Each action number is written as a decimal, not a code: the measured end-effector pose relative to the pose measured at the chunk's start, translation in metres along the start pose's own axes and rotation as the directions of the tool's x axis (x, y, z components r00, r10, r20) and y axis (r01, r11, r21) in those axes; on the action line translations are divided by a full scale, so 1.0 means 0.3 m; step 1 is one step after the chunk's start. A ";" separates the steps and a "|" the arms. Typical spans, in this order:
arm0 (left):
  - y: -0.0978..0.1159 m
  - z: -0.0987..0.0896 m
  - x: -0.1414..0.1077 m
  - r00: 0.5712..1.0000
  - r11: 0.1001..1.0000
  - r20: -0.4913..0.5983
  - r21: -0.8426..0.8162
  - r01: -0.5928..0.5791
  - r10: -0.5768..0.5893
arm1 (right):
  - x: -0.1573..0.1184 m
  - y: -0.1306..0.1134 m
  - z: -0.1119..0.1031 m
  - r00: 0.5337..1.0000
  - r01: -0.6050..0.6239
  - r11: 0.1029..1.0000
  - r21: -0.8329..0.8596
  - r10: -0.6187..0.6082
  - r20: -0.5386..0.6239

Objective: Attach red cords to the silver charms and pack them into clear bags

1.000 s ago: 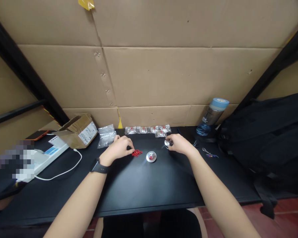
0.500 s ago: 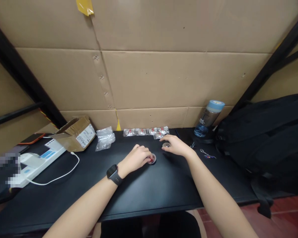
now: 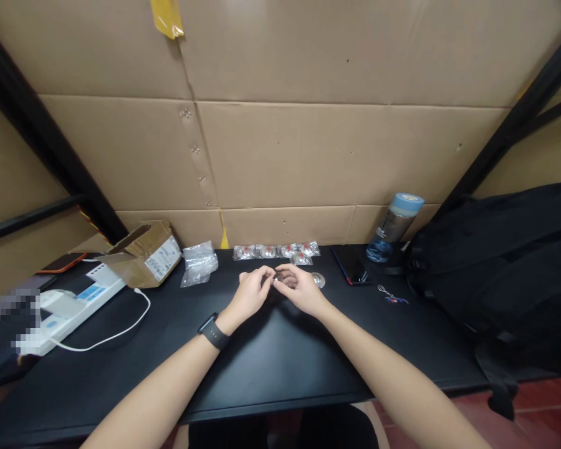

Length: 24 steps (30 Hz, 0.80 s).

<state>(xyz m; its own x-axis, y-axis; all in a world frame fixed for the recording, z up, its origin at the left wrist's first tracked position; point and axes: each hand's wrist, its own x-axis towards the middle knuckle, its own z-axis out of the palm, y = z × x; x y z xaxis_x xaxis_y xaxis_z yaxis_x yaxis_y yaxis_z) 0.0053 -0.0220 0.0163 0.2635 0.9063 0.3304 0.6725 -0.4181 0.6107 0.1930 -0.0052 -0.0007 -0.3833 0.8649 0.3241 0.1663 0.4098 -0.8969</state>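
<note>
My left hand, with a dark watch on its wrist, is closed in a pinch over the middle of the black table. My right hand meets it, fingers curled around the same small round disc. Fingers cover most of that disc, and its face cannot be made out. Just beyond the right hand a clear, shiny round disc lies on the table. Behind the hands, several bagged discs with red centres are lined up near the cardboard wall.
Crumpled clear plastic bags and an open cardboard box stand at left, beside a white power strip with a cable. At right are a phone, a water bottle, a keychain and a black backpack.
My left hand has lifted its red-centred disc off the table. My right hand has left the other disc lying there and moved left to join the left hand.
</note>
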 end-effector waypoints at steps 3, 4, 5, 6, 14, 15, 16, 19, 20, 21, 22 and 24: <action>0.010 -0.005 -0.001 0.999 0.999 -0.028 -0.013 0.031 -0.031 | 0.003 -0.005 0.003 0.999 0.020 1.000 0.005 -0.020 -0.034; 0.012 -0.005 -0.002 0.999 0.999 -0.032 -0.018 0.039 -0.040 | 0.003 -0.010 0.002 0.999 0.037 0.999 -0.011 -0.037 -0.035; 0.013 -0.003 -0.003 0.998 0.998 -0.034 -0.029 0.047 -0.048 | 0.002 -0.017 0.002 0.998 0.056 0.998 -0.033 -0.057 -0.038; 0.012 0.000 -0.004 0.998 0.998 -0.037 -0.049 0.051 -0.053 | 0.001 -0.024 0.002 0.996 0.076 0.995 -0.064 -0.078 -0.044; -0.030 0.021 0.008 1.000 0.915 -0.006 -0.404 0.015 -0.019 | -0.009 -0.062 0.011 0.973 0.182 0.923 -0.338 -0.218 -0.070; -0.034 0.020 0.011 1.000 0.891 0.009 -0.454 0.018 -0.016 | -0.009 -0.062 0.006 0.971 0.199 0.923 -0.330 -0.231 -0.059; -0.036 0.020 0.014 0.999 0.865 0.029 -0.501 0.028 -0.015 | -0.009 -0.063 0.001 0.969 0.217 0.922 -0.321 -0.244 -0.045; -0.037 0.021 0.016 0.995 0.798 0.089 -0.597 0.088 -0.043 | -0.010 -0.062 -0.018 0.964 0.257 0.916 -0.307 -0.266 0.012; -0.036 0.021 0.016 0.993 0.786 0.099 -0.609 0.106 -0.058 | -0.011 -0.062 -0.022 0.963 0.265 0.914 -0.308 -0.269 0.030; -0.035 0.021 0.016 0.992 0.781 0.105 -0.613 0.117 -0.067 | -0.012 -0.062 -0.024 0.961 0.272 0.911 -0.312 -0.272 0.043; -0.033 0.019 0.016 0.992 0.784 0.105 -0.610 0.116 -0.065 | -0.012 -0.062 -0.024 0.961 0.275 0.908 -0.316 -0.272 0.052; -0.031 0.007 0.016 0.995 0.828 0.088 -0.555 0.079 -0.035 | -0.012 -0.064 -0.023 0.962 0.269 0.906 -0.327 -0.267 0.051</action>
<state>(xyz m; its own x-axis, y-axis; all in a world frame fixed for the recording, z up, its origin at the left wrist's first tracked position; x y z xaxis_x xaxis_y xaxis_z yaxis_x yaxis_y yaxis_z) 0.0019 -0.0137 0.0106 0.2995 0.9225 0.2436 0.1936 -0.3088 0.9312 0.1974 -0.0141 0.0175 -0.4593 0.7080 0.5364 0.3443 0.6986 -0.6272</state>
